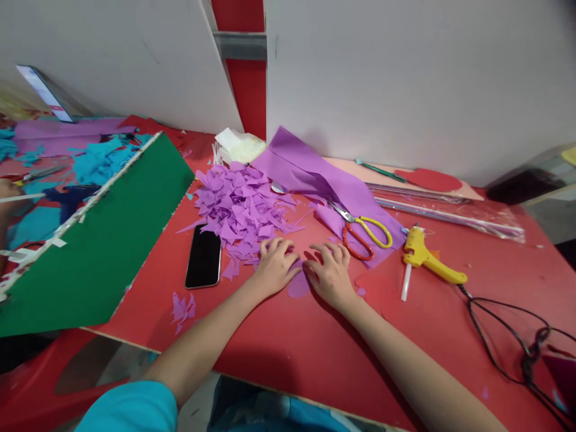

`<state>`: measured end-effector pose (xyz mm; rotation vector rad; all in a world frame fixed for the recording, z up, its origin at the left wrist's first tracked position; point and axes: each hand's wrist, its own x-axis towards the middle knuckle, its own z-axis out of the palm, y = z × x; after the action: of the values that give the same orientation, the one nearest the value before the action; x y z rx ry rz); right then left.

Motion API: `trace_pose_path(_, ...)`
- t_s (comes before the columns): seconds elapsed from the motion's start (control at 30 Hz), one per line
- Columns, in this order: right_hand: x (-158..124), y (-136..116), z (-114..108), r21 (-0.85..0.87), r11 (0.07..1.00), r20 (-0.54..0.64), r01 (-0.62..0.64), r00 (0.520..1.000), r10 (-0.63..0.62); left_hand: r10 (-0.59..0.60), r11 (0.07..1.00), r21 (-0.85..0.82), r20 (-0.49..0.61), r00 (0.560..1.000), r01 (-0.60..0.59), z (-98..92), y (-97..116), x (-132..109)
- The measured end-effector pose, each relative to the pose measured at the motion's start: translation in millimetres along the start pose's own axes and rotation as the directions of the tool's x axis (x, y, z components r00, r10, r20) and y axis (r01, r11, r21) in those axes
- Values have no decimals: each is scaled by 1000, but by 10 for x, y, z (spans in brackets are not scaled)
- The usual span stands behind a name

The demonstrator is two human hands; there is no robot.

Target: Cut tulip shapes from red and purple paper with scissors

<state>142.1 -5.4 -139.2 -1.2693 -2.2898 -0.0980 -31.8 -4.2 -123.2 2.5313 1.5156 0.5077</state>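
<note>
My left hand (275, 267) and my right hand (332, 275) meet at a small purple paper piece (299, 287) on the red table (288, 354). The fingertips of both pinch its upper part, and its rounded lower end lies toward me. A heap of purple paper scraps (243, 201) lies just beyond my left hand. Scissors (353, 221) with one yellow and one orange handle rest on a long purple sheet (315, 171) beyond my right hand.
A black phone (203, 258) lies left of my left arm. A green board (112, 234) leans at the left, near another person's hand (8, 193). At the right are a yellow glue gun (425, 255), its black cord and plastic-wrapped strips (450, 213). White panels (405, 84) stand behind.
</note>
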Motion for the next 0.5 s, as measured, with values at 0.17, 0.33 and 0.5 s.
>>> trace_pose_path(0.17,-86,-36,-25,34,998,-30,-54,998,55,4,999,-40,5,1000,-4,28,53,-28)
trace_pose_path(0.33,-140,-43,-25,15,995,-76,-103,992,103,7,999,-48,5,1000,-7,22,81,-31)
trace_pose_path(0.5,-142,-33,-19,-6,993,-66,-114,991,113,16,998,-63,-34,999,-18,11,72,-11)
